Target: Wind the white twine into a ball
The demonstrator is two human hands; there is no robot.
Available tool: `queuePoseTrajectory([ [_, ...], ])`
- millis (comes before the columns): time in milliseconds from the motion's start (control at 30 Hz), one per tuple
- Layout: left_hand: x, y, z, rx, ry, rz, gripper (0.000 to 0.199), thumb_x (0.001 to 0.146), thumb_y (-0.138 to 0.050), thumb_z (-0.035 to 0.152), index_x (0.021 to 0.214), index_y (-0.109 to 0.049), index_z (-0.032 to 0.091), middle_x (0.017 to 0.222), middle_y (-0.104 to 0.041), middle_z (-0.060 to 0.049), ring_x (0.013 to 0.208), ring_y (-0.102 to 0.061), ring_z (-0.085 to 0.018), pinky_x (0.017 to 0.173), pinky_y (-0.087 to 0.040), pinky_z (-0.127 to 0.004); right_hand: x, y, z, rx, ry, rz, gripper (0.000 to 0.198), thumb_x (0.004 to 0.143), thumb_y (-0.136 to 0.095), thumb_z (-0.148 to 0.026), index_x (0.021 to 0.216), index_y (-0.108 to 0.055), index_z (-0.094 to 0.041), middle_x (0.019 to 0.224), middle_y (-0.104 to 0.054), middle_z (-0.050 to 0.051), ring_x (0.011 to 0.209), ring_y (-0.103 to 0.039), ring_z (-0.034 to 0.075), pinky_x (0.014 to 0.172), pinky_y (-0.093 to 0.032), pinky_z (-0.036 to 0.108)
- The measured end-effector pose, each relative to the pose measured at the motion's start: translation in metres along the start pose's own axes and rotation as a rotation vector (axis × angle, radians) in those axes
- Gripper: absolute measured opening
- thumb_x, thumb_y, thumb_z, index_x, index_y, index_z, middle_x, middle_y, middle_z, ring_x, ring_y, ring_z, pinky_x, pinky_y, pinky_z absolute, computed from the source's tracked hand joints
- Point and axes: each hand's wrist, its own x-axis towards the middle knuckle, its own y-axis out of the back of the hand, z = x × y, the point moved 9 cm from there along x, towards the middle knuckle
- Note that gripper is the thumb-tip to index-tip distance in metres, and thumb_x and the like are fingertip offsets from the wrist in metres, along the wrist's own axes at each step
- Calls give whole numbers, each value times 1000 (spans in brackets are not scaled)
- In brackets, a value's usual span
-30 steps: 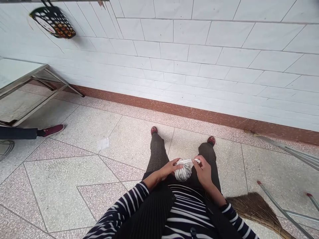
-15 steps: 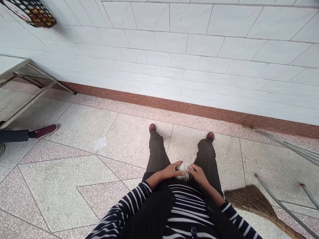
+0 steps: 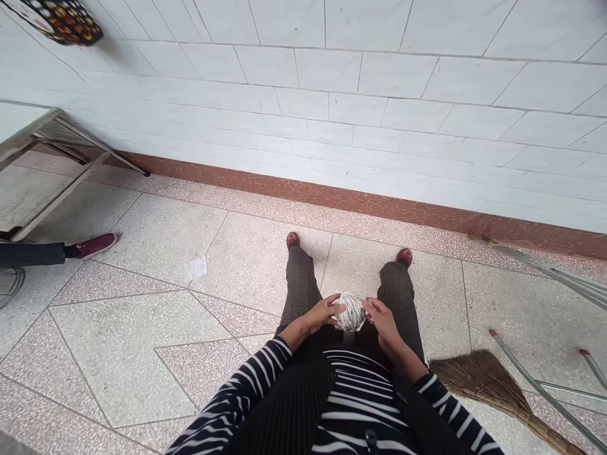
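Observation:
A ball of white cord or yarn (image 3: 351, 312) is held over my lap, its strands wrapped in crossing layers. My left hand (image 3: 323, 314) grips the ball from its left side, thumb and fingers curved around it. At the ball's right edge is my right hand (image 3: 380, 317), its thumb and fingertips pinched together. What sits in that pinch, perhaps a strand of the cord, is too small to make out.
A straw broom (image 3: 474, 379) lies on the floor at the right, beside metal tube legs (image 3: 526, 379). Metal poles (image 3: 554, 272) lie near the wall. A metal-framed table (image 3: 61, 129) stands at left, near another person's shoe (image 3: 97, 245). White paper (image 3: 195, 268) lies on the floor.
The ball has risen slightly away from my body and turned, so more of it shows. My right hand has shifted a little outward to its right edge.

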Motion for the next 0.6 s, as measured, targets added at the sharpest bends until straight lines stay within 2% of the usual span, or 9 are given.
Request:
queuePoseTrajectory([
  [100, -2, 5, 2, -51, -26, 59, 94, 68, -89, 44, 147, -47, 17, 138, -57, -20, 115, -63, -30, 87, -57, -40, 7, -5, -1, 11, 30, 6, 40, 58, -80, -58, 69, -75, -21, 107, -72, 13, 103, -64, 32, 86, -50, 40],
  [233, -6, 5, 6, -143, -69, 40, 78, 80, -76, 57, 143, -52, 18, 138, -58, -20, 117, -63, -30, 91, -56, -44, 10, -14, -13, 35, 91, -26, 36, 61, -78, -56, 67, -75, -21, 105, -71, 13, 105, -63, 31, 96, -46, 43],
  [400, -12, 16, 11, -234, -88, 100, 76, 77, -82, 45, 141, -51, 18, 136, -59, -19, 108, -65, -26, 92, -55, -42, 2, -25, -37, 56, 167, -92, 33, 63, -80, -53, 66, -73, -21, 107, -72, 12, 107, -63, 29, 100, -44, 41],
  [533, -17, 11, 13, -233, -95, 31, 69, 75, -81, 38, 136, -55, 17, 130, -62, -18, 103, -66, -24, 90, -54, -39, -6, -30, -45, 72, 159, -152, 34, 68, -78, -53, 68, -73, -20, 111, -74, 13, 109, -65, 30, 99, -46, 41],
  [600, -17, 10, 12, -211, -82, 23, 67, 73, -79, 37, 133, -57, 17, 126, -64, -17, 100, -67, -24, 87, -55, -38, -7, -28, -46, 79, 143, -155, 37, 69, -77, -55, 69, -73, -19, 110, -74, 14, 106, -66, 31, 94, -49, 41],
])
